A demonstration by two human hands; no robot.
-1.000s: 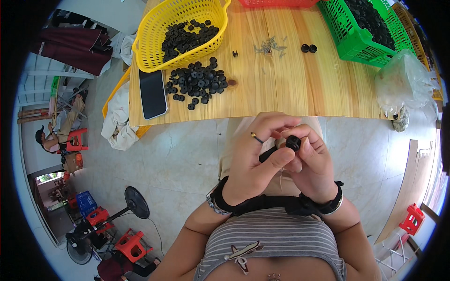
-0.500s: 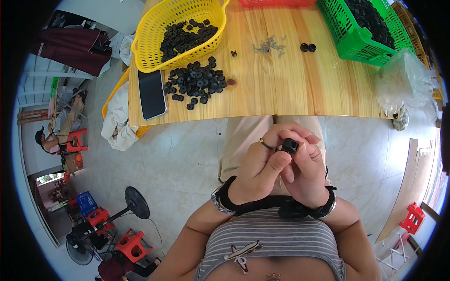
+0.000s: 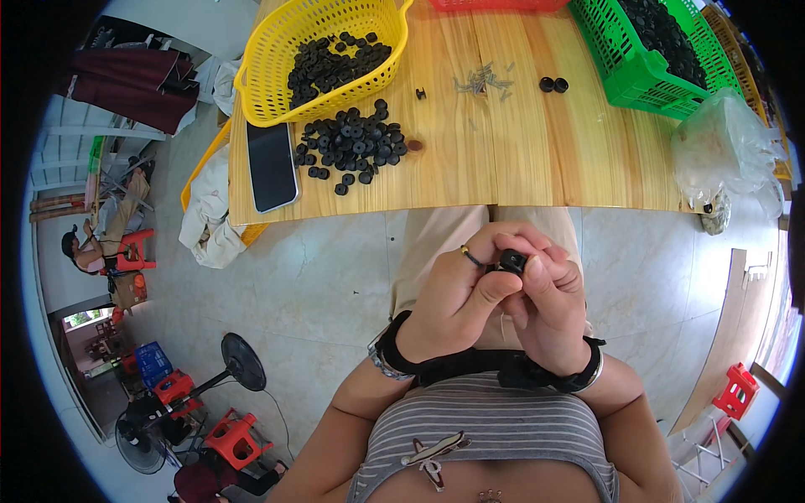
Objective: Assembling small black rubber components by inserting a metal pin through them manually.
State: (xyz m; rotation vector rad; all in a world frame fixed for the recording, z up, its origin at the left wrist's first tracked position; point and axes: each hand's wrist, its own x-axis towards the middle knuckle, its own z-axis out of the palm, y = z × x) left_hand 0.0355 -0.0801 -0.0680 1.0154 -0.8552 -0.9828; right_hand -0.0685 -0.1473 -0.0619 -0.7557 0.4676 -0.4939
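Observation:
My left hand [image 3: 457,298] and my right hand [image 3: 549,302] are pressed together over my lap, below the wooden table's [image 3: 520,159] front edge. Both pinch one small black round part [image 3: 511,261] between the fingertips. A ring sits on a finger of my left hand, and black bands circle both wrists. A loose pile of the same black round parts [image 3: 352,147] lies on the table beyond the hands. A small heap of metal screws [image 3: 482,81] and two single black parts [image 3: 553,85] lie further back.
A yellow basket [image 3: 277,59] with several black parts stands at the table's back left, a green crate [image 3: 646,67] of black parts at the back right. A phone [image 3: 271,165] lies at the left edge, a clear plastic bag [image 3: 725,142] at the right. Floor fan [image 3: 239,365] lower left.
Both hands, still gripping the black part, have dropped slightly and drawn closer to my body. The fingers have shifted around the part.

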